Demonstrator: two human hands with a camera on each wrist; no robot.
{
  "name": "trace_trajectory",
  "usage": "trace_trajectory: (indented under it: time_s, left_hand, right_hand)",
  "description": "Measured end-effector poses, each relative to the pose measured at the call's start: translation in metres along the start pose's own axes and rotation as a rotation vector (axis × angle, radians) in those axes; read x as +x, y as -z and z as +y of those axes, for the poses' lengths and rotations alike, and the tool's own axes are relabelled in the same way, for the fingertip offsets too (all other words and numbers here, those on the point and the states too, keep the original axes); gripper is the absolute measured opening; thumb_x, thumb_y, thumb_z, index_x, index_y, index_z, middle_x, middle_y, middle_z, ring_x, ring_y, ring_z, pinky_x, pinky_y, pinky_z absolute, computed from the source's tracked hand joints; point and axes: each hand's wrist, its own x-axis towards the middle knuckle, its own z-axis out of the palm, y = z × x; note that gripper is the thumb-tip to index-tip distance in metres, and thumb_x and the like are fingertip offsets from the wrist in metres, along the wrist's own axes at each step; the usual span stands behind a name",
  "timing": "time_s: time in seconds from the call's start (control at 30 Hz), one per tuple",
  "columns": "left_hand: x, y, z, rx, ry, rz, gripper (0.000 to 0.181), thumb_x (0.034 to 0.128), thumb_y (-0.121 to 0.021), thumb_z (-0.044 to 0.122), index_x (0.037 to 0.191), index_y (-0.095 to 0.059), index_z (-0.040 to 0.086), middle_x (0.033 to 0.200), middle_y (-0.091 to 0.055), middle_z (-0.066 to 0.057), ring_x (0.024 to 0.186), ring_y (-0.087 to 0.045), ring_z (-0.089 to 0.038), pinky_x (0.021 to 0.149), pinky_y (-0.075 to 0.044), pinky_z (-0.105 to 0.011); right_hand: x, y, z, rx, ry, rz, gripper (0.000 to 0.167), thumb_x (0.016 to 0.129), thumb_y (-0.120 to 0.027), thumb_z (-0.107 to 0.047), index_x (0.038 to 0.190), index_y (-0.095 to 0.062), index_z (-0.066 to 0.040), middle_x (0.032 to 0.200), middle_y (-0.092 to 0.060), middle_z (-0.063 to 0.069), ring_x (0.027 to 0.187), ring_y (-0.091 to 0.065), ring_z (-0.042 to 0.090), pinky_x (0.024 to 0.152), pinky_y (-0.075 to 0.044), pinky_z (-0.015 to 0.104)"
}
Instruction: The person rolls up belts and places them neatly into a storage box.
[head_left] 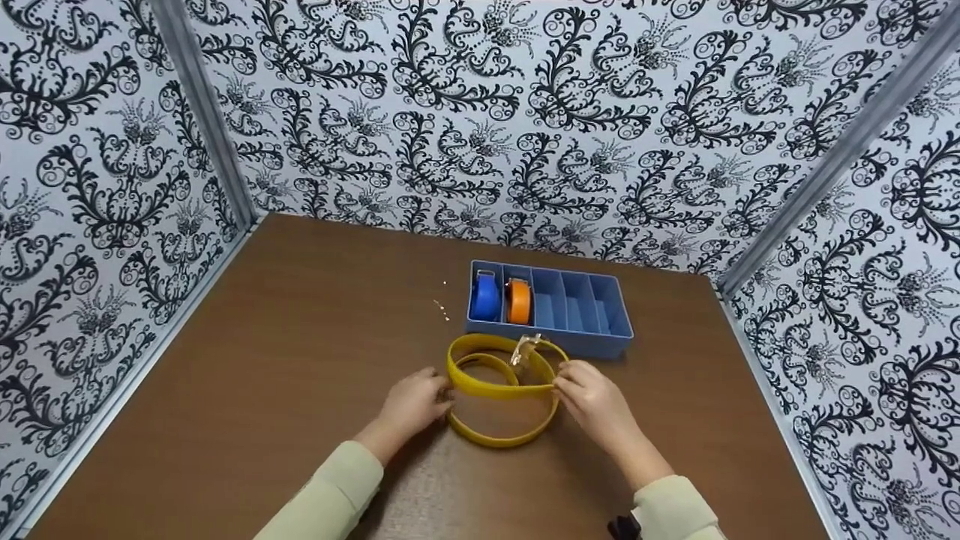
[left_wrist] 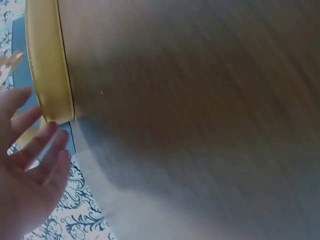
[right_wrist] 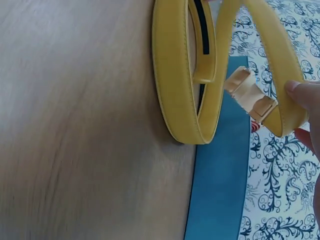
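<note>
In the head view a yellow belt (head_left: 502, 390) is looped in loose coils, its lower loop on the table and another loop raised. Its light metal buckle (head_left: 523, 349) stands at the far side of the coils. My right hand (head_left: 596, 397) pinches the belt at the right between thumb and fingers, as the right wrist view shows with the yellow strap (right_wrist: 172, 70). Beside the left of the coils is my left hand (head_left: 412, 405). In the left wrist view its fingers (left_wrist: 37, 145) are spread and loosely bent close to the strap (left_wrist: 50, 65); contact is unclear.
Behind the belt stands a blue divided box (head_left: 585, 343). A blue rolled belt (head_left: 486, 298) and an orange rolled belt (head_left: 519, 302) occupy its two left compartments. Small white specks (head_left: 442, 307) lie left of the box on the brown table (head_left: 322, 322). Patterned walls (head_left: 465, 150) enclose it.
</note>
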Motion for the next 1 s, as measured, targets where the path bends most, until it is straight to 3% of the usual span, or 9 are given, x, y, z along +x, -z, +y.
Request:
trace_trajectory:
  time_s: [0.1,0.2,0.3,0.57,0.9,1.0]
  left_hand:
    - [0.002,-0.001,0.004,0.013,0.015,-0.033,0.015,0.0865,-0.072,0.025,0.095,-0.072,0.012,0.087,-0.055,-0.004,0.072,-0.059,-0.024,0.066,-0.052,-0.042]
    - [0.004,0.001,0.003,0.043,0.043,-0.064,0.015,0.0870,-0.067,0.021,0.095,-0.073,0.010,0.091,-0.060,-0.008,0.076,-0.062,-0.028,0.069,-0.052,-0.045]
    - [0.002,0.006,-0.004,0.054,0.066,-0.091,0.015,0.0841,-0.066,0.019,0.094,-0.071,0.008,0.092,-0.062,-0.011,0.080,-0.063,-0.032,0.070,-0.052,-0.048]
    - [-0.012,0.023,-0.036,0.039,0.092,-0.034,0.015,0.0795,-0.071,0.016,0.093,-0.071,0.009,0.087,-0.060,-0.006,0.077,-0.062,-0.028,0.066,-0.051,-0.047]
    - [-0.027,0.042,-0.065,0.015,0.217,-0.059,0.028,0.0795,-0.080,0.030,0.097,-0.073,0.010,0.089,-0.062,-0.005,0.083,-0.062,-0.027,0.076,-0.051,-0.045]
    - [-0.028,0.042,-0.064,-0.011,0.223,-0.069,0.034,0.0770,-0.082,0.035,0.096,-0.071,0.010,0.089,-0.061,-0.005,0.082,-0.060,-0.026,0.076,-0.050,-0.045]
  right_hand:
    - [-0.003,0.006,0.003,-0.008,-0.014,0.026,0.022,0.070,-0.083,0.003,0.090,-0.073,0.000,0.096,-0.067,0.013,0.095,-0.064,0.031,0.080,-0.055,0.042]
    - [-0.010,0.013,0.007,-0.022,-0.040,0.050,0.013,0.081,-0.078,-0.005,0.091,-0.073,0.001,0.097,-0.067,0.015,0.095,-0.064,0.033,0.081,-0.054,0.044]
    - [-0.020,0.020,0.012,-0.037,-0.067,0.088,0.015,0.090,-0.070,-0.013,0.089,-0.074,0.002,0.096,-0.068,0.015,0.095,-0.064,0.034,0.081,-0.053,0.045]
    - [-0.047,0.033,0.025,-0.087,-0.090,0.165,0.035,0.099,-0.057,-0.025,0.086,-0.074,0.002,0.092,-0.068,0.014,0.090,-0.065,0.035,0.079,-0.052,0.043]
    - [-0.074,0.039,0.023,-0.114,-0.206,0.121,0.044,0.102,-0.051,-0.031,0.083,-0.073,0.003,0.087,-0.067,0.015,0.086,-0.063,0.037,0.084,-0.047,0.036]
    - [-0.074,0.036,0.018,-0.141,-0.226,0.096,0.019,0.090,-0.071,-0.017,0.084,-0.073,0.001,0.086,-0.067,0.014,0.085,-0.063,0.034,0.078,-0.050,0.040]
